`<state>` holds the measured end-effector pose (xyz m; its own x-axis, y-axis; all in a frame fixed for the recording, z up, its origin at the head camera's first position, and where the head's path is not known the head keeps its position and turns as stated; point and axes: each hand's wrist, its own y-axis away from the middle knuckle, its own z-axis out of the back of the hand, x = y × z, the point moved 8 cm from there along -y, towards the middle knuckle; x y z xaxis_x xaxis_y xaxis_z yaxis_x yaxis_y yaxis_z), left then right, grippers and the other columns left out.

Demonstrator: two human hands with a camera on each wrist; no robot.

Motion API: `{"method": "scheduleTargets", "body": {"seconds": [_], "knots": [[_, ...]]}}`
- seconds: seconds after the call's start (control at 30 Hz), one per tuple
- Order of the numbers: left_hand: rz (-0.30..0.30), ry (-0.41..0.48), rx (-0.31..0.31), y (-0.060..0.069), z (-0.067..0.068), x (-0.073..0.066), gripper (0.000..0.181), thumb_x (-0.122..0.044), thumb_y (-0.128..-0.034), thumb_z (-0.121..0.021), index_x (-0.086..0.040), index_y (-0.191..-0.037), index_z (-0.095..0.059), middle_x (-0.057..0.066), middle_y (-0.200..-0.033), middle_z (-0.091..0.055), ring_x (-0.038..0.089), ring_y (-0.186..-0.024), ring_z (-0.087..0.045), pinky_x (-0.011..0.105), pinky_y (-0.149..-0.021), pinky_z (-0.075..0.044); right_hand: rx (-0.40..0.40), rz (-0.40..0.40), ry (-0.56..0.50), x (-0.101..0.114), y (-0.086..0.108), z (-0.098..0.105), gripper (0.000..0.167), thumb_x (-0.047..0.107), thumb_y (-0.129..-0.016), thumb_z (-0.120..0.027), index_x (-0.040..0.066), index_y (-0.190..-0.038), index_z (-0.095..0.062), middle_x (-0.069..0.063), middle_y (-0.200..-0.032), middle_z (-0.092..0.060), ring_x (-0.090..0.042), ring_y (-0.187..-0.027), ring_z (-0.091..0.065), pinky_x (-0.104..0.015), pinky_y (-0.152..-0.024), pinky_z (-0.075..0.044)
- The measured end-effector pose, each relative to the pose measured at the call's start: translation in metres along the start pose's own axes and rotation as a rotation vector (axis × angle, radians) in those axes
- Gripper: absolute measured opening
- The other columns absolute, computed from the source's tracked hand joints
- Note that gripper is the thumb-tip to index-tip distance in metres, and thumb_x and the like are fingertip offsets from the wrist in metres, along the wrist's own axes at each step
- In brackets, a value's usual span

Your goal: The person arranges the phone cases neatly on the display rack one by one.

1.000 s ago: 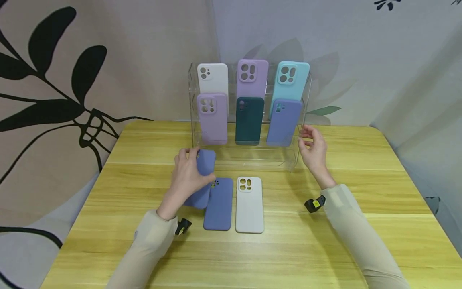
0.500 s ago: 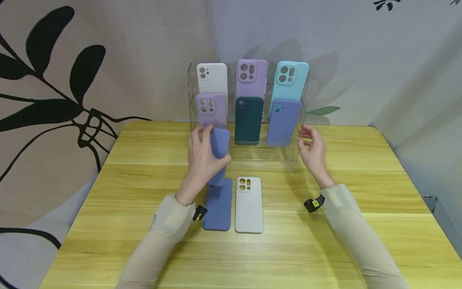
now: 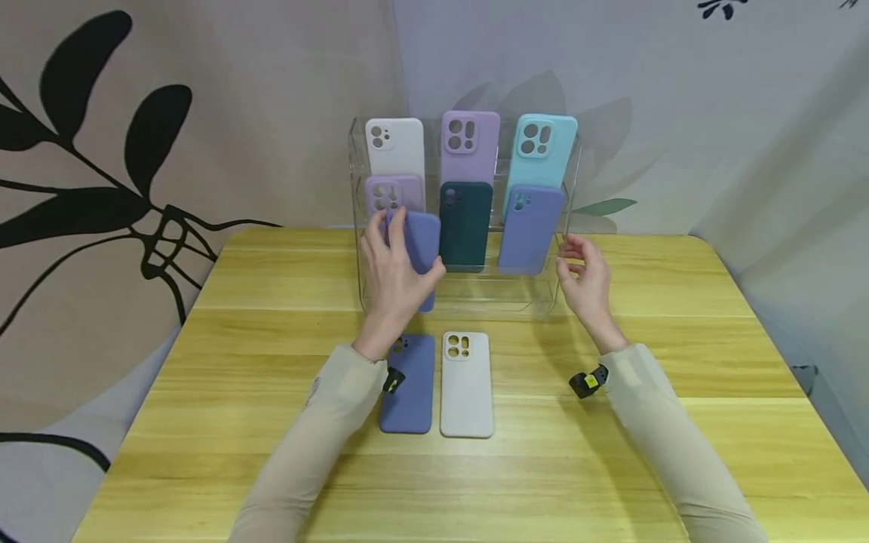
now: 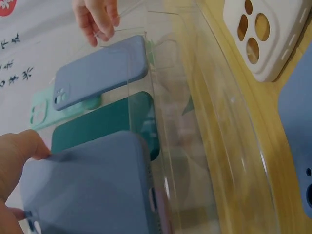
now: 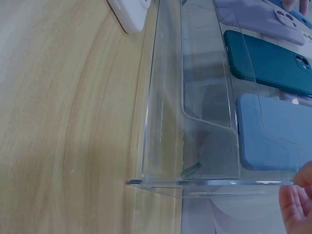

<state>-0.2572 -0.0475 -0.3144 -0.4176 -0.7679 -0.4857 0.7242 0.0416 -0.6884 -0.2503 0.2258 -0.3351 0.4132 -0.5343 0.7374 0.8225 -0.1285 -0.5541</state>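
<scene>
My left hand (image 3: 394, 275) grips a blue phone case (image 4: 92, 187) by its two long edges, in front of the lower left part of a clear acrylic stand (image 3: 489, 308). Behind that case stands a lilac phone case (image 3: 400, 183), partly covered. Beside it on the same tier are a dark green phone case (image 3: 465, 226) and a periwinkle phone case (image 3: 532, 230). At the stand's right side, my right hand (image 3: 588, 283) pinches the edge of the clear side panel between thumb and fingers. The right wrist view shows only part of that hand.
On the upper tier stand a white case (image 3: 396, 151), a purple case (image 3: 470, 162) and a turquoise case (image 3: 543, 162). Another blue case (image 3: 410, 392) and an off-white case (image 3: 466, 396) lie flat on the wooden table (image 3: 611, 467). A patterned wall cloth (image 3: 285, 113) hangs behind.
My left hand has lifted the blue phone case off the tabletop and carried it forward and right to the stand. The right hand has stayed at the stand's side.
</scene>
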Motion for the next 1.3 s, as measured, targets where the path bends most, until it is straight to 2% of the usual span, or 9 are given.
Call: {"method": "scheduleTargets", "body": {"seconds": [0.23, 0.47, 0.73, 1.0, 1.3], "knots": [[-0.031, -0.008, -0.111, -0.003, -0.004, 0.001, 0.074, -0.022, -0.0704, -0.074, -0.003, -0.134, -0.042, 0.025, -0.132, -0.033, 0.040, -0.112, -0.038, 0.050, -0.087, -0.041, -0.006, 0.010, 0.000, 0.001, 0.000, 0.000, 0.030, -0.018, -0.083, -0.054, -0.020, -0.113, -0.051, -0.034, -0.102, -0.056, -0.043, -0.092, -0.057, -0.006, -0.070, -0.042], [-0.022, 0.007, -0.173, -0.001, -0.009, 0.009, 0.074, -0.019, -0.0698, -0.074, -0.005, -0.134, -0.041, 0.024, -0.134, -0.033, 0.040, -0.116, -0.036, 0.051, -0.091, -0.039, -0.008, 0.017, 0.003, 0.001, 0.000, 0.000, 0.030, -0.018, -0.083, -0.053, -0.019, -0.113, -0.051, -0.034, -0.102, -0.056, -0.043, -0.092, -0.057, -0.006, -0.070, -0.042], [0.023, -0.012, -0.188, 0.004, -0.016, 0.021, 0.078, -0.016, -0.0697, -0.076, -0.005, -0.136, -0.037, 0.024, -0.136, -0.030, 0.039, -0.118, -0.033, 0.052, -0.093, -0.036, 0.004, 0.037, 0.004, -0.002, 0.000, 0.000, 0.030, -0.018, -0.083, -0.053, -0.019, -0.113, -0.051, -0.034, -0.101, -0.056, -0.043, -0.091, -0.056, -0.006, -0.070, -0.041], [0.061, -0.062, -0.210, 0.008, -0.020, 0.026, 0.080, -0.015, -0.0685, -0.078, -0.006, -0.136, -0.037, 0.023, -0.135, -0.029, 0.039, -0.120, -0.032, 0.055, -0.091, -0.037, -0.011, 0.040, -0.002, -0.038, -0.003, -0.005, 0.032, -0.015, -0.084, -0.056, -0.014, -0.116, -0.053, -0.029, -0.103, -0.057, -0.039, -0.091, -0.058, -0.003, -0.069, -0.039], [0.089, -0.099, -0.209, 0.015, -0.022, 0.031, 0.079, -0.016, -0.0688, -0.078, -0.008, -0.136, -0.038, 0.022, -0.135, -0.030, 0.039, -0.120, -0.033, 0.055, -0.087, -0.037, 0.001, 0.021, 0.015, -0.039, -0.002, -0.006, 0.032, -0.012, -0.085, -0.056, -0.012, -0.117, -0.053, -0.026, -0.105, -0.057, -0.036, -0.093, -0.057, -0.003, -0.070, -0.040]]}}
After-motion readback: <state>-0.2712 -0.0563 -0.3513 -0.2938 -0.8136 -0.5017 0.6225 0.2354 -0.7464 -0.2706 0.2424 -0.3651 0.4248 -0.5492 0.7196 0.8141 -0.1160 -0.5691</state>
